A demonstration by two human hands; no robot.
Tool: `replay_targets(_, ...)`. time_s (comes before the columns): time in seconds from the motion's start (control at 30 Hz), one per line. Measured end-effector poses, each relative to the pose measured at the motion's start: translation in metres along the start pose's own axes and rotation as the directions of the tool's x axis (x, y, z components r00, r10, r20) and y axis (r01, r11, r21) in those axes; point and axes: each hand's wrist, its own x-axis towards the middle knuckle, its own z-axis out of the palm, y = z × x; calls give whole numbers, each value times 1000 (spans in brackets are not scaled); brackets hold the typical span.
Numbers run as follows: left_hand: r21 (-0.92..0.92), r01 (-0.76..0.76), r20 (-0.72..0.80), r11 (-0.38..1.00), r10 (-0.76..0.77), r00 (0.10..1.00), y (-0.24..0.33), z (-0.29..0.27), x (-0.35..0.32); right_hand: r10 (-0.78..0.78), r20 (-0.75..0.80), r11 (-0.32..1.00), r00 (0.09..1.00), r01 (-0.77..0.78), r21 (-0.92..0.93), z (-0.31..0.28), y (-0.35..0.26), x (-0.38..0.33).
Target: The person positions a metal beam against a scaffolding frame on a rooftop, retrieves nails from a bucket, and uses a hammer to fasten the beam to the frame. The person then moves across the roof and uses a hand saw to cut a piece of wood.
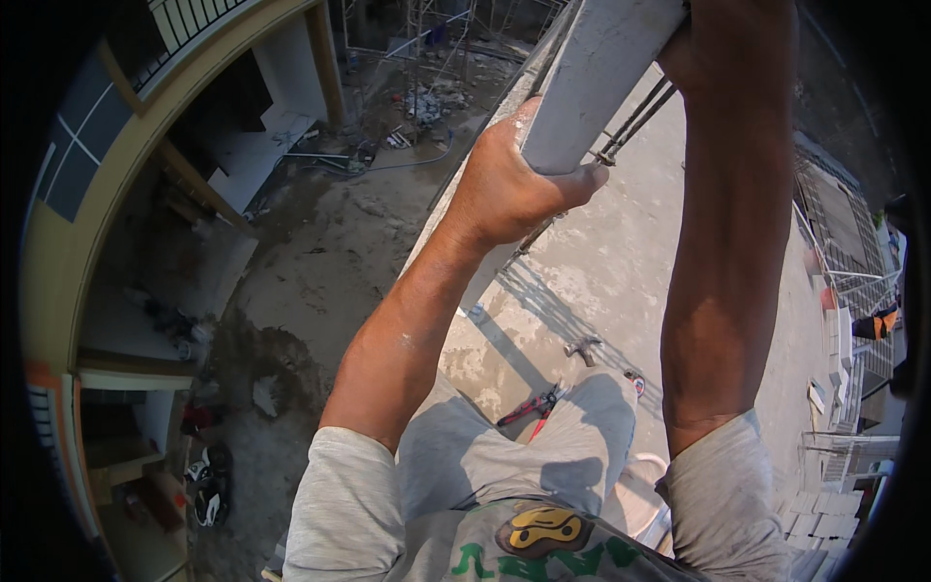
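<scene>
While the left hand (509, 189) closes its grip around the grey concrete post (601, 78), it looks heavy, stiff, rough; the right hand (684, 53) grip above is hidden.

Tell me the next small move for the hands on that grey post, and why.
Probably steady the grey post before anything else: the left hand wraps its lower end, the right hand presses higher up, and bare steel rods stick out beside it.

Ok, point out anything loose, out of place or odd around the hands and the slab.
Tools lie loose on the concrete slab: a hammer and red-handled pliers near the person's legs. The left hand grips a grey beam right at the slab's edge, above rubble-strewn ground. The right hand is out of view.
</scene>
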Motion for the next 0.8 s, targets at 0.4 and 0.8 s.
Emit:
replay_targets(0.4,65,-29,-49,997,32,998,-6,-6,19,97,150,995,984,-98,2,3,21,15)
replay_targets(0.8,74,-21,-125,997,30,992,-22,-25,45,161,157,986,974,-150,-80,15,40,23)
